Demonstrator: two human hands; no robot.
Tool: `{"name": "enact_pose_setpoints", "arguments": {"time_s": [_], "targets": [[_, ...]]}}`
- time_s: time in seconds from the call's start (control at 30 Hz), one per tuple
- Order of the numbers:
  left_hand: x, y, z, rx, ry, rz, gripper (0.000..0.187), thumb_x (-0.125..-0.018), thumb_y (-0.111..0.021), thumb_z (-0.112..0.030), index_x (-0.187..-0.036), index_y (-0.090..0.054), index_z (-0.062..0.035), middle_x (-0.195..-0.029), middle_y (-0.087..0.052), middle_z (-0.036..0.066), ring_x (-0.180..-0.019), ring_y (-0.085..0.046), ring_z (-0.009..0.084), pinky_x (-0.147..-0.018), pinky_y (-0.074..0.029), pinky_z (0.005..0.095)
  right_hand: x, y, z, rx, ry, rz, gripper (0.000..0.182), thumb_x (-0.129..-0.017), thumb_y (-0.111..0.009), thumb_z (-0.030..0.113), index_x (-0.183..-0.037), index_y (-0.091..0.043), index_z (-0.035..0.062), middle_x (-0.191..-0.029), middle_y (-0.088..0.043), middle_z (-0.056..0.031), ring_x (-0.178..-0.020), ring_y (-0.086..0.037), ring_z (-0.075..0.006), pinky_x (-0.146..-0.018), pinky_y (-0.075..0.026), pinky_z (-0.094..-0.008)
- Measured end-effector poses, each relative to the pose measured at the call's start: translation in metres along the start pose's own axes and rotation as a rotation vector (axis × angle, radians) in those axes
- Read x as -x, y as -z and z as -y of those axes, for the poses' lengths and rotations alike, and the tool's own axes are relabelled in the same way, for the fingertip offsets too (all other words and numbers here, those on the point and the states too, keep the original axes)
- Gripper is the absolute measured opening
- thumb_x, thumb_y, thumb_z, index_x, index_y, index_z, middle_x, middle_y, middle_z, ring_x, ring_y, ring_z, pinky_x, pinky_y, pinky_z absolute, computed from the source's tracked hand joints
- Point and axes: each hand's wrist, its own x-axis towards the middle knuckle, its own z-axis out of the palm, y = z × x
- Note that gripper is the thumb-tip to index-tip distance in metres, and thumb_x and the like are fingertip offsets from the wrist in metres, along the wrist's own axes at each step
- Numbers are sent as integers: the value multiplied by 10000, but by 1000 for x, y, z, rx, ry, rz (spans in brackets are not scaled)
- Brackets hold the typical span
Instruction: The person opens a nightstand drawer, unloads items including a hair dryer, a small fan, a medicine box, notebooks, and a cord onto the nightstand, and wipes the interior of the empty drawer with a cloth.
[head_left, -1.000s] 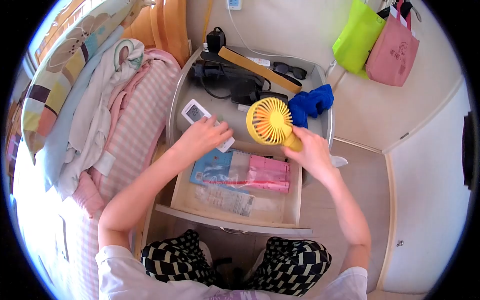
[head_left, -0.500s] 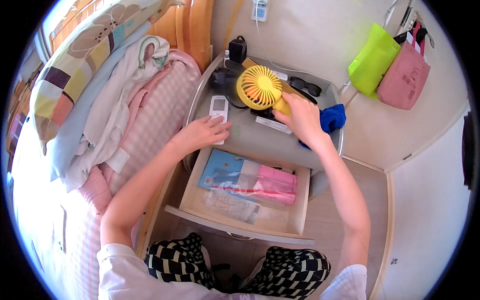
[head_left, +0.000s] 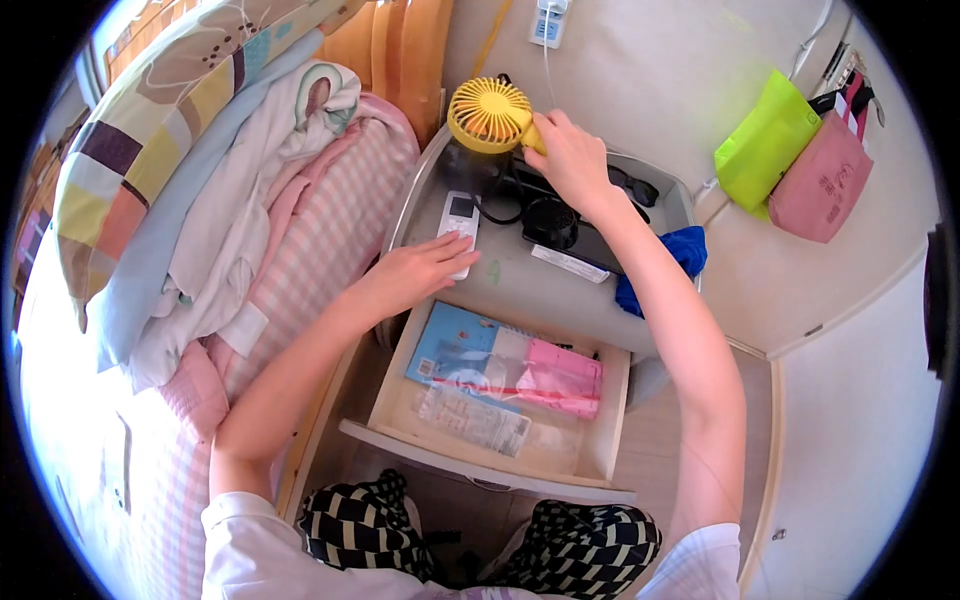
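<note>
A yellow handheld fan point(head_left: 490, 115) is held up over the back left of the grey nightstand top point(head_left: 515, 285), its handle in my right hand point(head_left: 570, 160). My left hand point(head_left: 425, 270) rests on the lower part of a white remote control point(head_left: 460, 215), fingers spread and not wrapped round it. Between the two hands lie a black round object point(head_left: 550, 222) and a white labelled strip point(head_left: 570, 263). Below, the drawer point(head_left: 487, 458) stands pulled out, with a blue booklet point(head_left: 450, 335), a pink packet point(head_left: 570, 378) and clear plastic bags inside.
Sunglasses point(head_left: 635, 187) and a blue cloth point(head_left: 685, 250) lie at the nightstand's right. The bed with pink checked bedding point(head_left: 340, 190) is on the left. Green point(head_left: 768, 140) and pink point(head_left: 822, 180) bags hang on the right. A wall socket point(head_left: 549, 25) is behind.
My right hand has carried the yellow fan up and to the left, towards the back of the nightstand. The black round object now shows. My left hand remains at the remote. The view has shifted slightly.
</note>
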Motion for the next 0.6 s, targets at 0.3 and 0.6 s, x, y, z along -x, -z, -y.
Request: {"name": "enact_pose_setpoints", "arguments": {"time_s": [0.3, 0.6], "targets": [[-15, -8, 26, 89, 128, -25, 483, -872, -589, -112, -1341, -473, -114, -1412, -447, 97, -1321, -404, 260, -1051, -398, 356, -40, -44, -2, 100, 132, -62, 338, -802, -659, 201, -1119, -578, 116, -990, -646, -59, -961, -609, -252, -795, -466, -386], [-26, -20, 43, 268, 119, -49, 455, -885, -566, -87, -1331, -479, -68, -1431, -419, 126, -1353, -349, 295, -1115, -311, 378, -31, -71, -20, 58, 53, -126, 278, -806, -655, 183, -1053, -565, 94, -981, -650, -72, -962, -616, -262, -799, -470, -403]]}}
